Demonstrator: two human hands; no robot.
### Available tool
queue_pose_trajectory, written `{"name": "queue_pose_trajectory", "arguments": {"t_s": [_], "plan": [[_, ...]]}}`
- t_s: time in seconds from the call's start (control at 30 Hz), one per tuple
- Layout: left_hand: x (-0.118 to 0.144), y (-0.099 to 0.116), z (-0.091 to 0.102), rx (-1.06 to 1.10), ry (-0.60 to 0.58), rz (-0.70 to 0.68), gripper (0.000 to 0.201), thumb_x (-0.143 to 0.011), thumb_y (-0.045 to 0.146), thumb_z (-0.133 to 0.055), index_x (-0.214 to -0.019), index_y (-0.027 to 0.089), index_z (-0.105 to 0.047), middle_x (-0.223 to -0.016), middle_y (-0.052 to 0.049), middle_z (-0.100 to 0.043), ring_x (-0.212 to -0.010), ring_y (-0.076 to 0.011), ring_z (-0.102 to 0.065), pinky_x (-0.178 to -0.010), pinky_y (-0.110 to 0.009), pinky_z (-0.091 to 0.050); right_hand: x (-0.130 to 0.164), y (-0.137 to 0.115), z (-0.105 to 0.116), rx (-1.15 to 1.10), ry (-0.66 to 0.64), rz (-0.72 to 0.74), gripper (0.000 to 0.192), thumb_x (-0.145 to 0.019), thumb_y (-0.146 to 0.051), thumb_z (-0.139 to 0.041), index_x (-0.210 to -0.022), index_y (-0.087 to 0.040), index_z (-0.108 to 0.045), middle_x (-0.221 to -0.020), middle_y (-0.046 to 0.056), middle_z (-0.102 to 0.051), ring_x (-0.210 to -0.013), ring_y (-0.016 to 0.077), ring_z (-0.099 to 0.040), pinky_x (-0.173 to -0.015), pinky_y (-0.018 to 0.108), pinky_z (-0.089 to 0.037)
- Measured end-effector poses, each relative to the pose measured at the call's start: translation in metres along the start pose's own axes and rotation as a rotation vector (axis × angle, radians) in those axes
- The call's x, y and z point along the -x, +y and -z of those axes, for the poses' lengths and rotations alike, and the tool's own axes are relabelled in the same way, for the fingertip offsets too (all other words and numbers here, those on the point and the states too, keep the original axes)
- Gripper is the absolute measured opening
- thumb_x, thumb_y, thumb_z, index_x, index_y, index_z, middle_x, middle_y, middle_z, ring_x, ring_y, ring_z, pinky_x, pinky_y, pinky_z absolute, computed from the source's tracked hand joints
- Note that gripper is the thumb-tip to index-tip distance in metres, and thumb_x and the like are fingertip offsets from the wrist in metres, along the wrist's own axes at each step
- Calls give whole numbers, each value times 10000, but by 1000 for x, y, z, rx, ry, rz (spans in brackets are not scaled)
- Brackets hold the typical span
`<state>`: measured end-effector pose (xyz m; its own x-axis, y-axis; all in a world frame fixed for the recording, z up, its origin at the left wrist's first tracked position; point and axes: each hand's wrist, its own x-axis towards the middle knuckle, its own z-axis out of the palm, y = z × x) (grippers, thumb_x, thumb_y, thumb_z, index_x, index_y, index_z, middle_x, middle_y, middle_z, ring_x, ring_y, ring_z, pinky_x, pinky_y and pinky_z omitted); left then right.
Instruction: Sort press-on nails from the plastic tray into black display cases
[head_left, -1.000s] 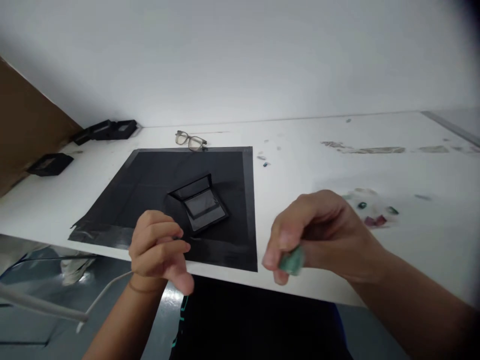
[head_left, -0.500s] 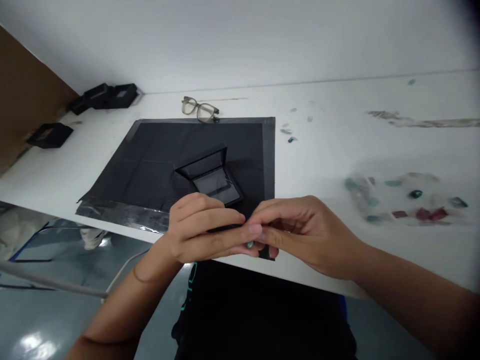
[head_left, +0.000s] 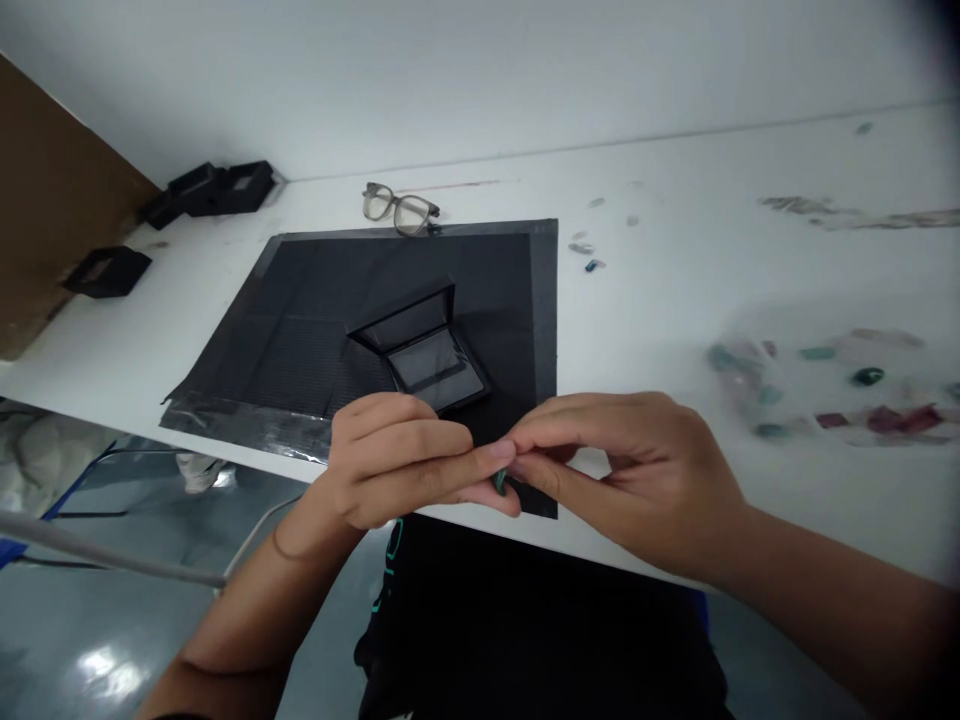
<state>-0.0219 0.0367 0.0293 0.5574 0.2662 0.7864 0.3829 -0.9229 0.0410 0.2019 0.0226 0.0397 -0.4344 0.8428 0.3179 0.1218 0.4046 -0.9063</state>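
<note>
A small green piece (head_left: pixel 500 483) is held at the fingertips of the left grip (head_left: pixel 405 455), clamped between its thumb and fingers, and is partly covered by them. The right grip (head_left: pixel 637 460) is brought against it from the other side, its thumb and forefinger tips drawn together; whether the piece is also pinched by them cannot be told. Both are held over the near edge of the white counter (head_left: pixel 637 330), which is bounded at the back by a wall (head_left: pixel 487 80). A stretch of white surface is left between the right edge of the black mat (head_left: pixel 337 270) and the blurred dark red pieces (head_left: pixel 885 419). Just beyond the left grip, a black case (head_left: pixel 409 315) is set at an angle on the mat, its lid raised and a grey panel (head_left: pixel 437 368) seen inside. Black boxes are grouped at the far left (head_left: pixel 247 188); their contents cannot be made out.
</note>
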Motion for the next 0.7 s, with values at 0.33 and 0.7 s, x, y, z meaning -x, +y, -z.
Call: {"name": "queue_pose_trajectory", "arguments": {"t_s": [0.33, 0.7], "plan": [[-1, -1, 0, 19, 53, 58, 250, -848, 311, -789, -1041, 168, -722, -768, 19, -712, -599, -80, -626, -524, -218, -540, 8, 1, -4, 348, 27, 193, 100, -945, -156, -596, -961, -253, -576, -798, -43, -705, -601, 88, -614, -562, 242, -490], [8, -8, 1, 19, 137, 131, 185, -932, 220, -661, -1101, 163, -711, -884, -27, -741, -691, -97, -667, -599, -208, -569, 7, 8, 5, 348, 139, 187, 109, -946, -139, -581, -974, -243, -564, -749, -28, -667, -593, 105, -626, -551, 251, -517]]}}
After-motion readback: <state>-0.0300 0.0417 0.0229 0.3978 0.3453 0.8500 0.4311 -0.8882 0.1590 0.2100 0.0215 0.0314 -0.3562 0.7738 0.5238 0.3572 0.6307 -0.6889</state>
